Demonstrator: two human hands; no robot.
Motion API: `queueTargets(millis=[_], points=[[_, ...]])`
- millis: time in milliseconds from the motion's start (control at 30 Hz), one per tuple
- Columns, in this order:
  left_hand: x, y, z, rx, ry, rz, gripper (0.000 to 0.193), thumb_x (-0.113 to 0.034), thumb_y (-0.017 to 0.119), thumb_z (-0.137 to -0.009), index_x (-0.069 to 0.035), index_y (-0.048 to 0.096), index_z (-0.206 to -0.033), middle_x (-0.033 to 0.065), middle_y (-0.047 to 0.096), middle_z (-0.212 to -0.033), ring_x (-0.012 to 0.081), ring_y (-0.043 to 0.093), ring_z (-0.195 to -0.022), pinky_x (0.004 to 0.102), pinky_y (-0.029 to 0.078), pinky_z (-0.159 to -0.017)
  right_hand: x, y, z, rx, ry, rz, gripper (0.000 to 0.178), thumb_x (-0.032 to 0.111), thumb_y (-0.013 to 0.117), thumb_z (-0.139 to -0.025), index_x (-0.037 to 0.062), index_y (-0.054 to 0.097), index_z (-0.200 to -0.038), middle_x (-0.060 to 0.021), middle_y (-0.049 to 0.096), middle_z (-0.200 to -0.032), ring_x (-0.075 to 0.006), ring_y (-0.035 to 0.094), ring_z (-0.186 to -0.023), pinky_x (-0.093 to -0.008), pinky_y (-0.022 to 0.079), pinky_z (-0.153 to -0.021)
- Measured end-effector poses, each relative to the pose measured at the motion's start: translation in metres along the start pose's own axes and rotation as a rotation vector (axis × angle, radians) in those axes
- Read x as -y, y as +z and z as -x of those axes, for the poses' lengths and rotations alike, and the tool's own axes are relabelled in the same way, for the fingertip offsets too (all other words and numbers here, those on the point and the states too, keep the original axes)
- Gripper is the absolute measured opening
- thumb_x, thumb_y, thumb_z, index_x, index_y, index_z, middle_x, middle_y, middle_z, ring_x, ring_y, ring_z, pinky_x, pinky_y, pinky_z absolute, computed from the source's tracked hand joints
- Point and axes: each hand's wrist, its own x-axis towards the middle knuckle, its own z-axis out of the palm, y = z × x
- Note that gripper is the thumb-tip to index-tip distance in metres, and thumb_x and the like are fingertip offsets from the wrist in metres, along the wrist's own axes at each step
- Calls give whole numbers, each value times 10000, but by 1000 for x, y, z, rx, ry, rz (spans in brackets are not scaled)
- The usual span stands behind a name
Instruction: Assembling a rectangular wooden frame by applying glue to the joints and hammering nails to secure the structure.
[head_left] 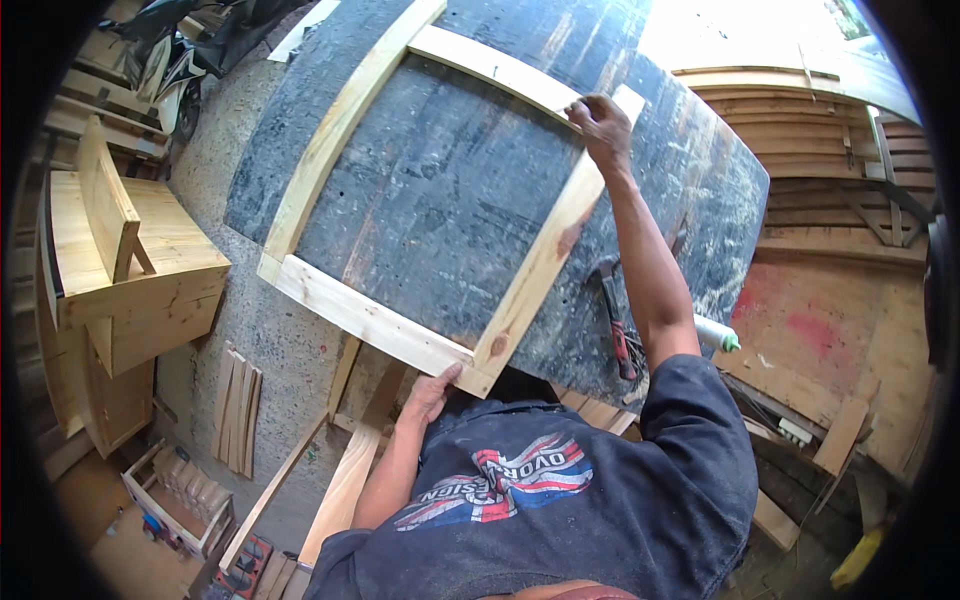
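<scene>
A rectangular frame of pale wooden strips lies on a dark, scuffed worktable, its near edge jutting past the tabletop. At the near right corner, my left hand grips the wooden frame, thumb on top and the other fingers mostly hidden. My right hand is closed over the far right corner, where two strips meet; whatever its fingers hold is hidden. A hammer with a red and black handle rests on the table, right of the frame. Beside my right upper arm is a white bottle with a green cap.
To the left stands a light wooden cabinet with an upright board on top. Several short slats lie on the floor. A crate sits lower left. Stacked boards and a red-stained panel are at right.
</scene>
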Motion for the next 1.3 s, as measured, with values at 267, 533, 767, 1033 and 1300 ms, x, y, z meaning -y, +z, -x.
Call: queueTargets(millis=[267,533,767,1033,1300], points=[[-3,1,-3,43,-206,4,578,-304,758,-884,-21,530,-1333,88,614,-1272,215,601,-1161,388,526,-975,-5,88,-63,63,-204,259,145,137,700,-871,24,701,-964,-157,725,-882,-242,718,-801,-341,555,-728],[1,0,-9,83,-197,39,608,-304,762,-879,-1,518,-1347,107,595,-1304,221,580,-1194,369,511,-996,-9,97,-69,111,-229,371,129,111,687,-862,26,684,-959,-166,714,-907,-284,713,-834,-363,549,-738],[1,1,-9,128,-240,119,612,-300,730,-904,-4,487,-1382,116,575,-1330,221,554,-1229,359,472,-1049,-6,101,-74,265,-225,650,130,116,627,-863,42,691,-949,-172,705,-898,-360,690,-867,-446,530,-793],[8,5,-11,0,-222,11,488,-272,623,-980,-2,496,-1365,121,606,-1277,251,621,-1126,408,543,-946,4,4,-1,164,-456,515,337,154,690,-844,52,615,-1155,-193,680,-1050,-377,652,-1004,-465,529,-841],[26,11,-7,54,-14,15,624,-425,707,-896,-12,521,-1326,131,649,-1204,284,639,-1096,435,557,-899,-6,-227,230,491,306,882,234,253,689,-876,32,737,-935,-192,722,-926,-367,700,-856,-438,550,-777]])
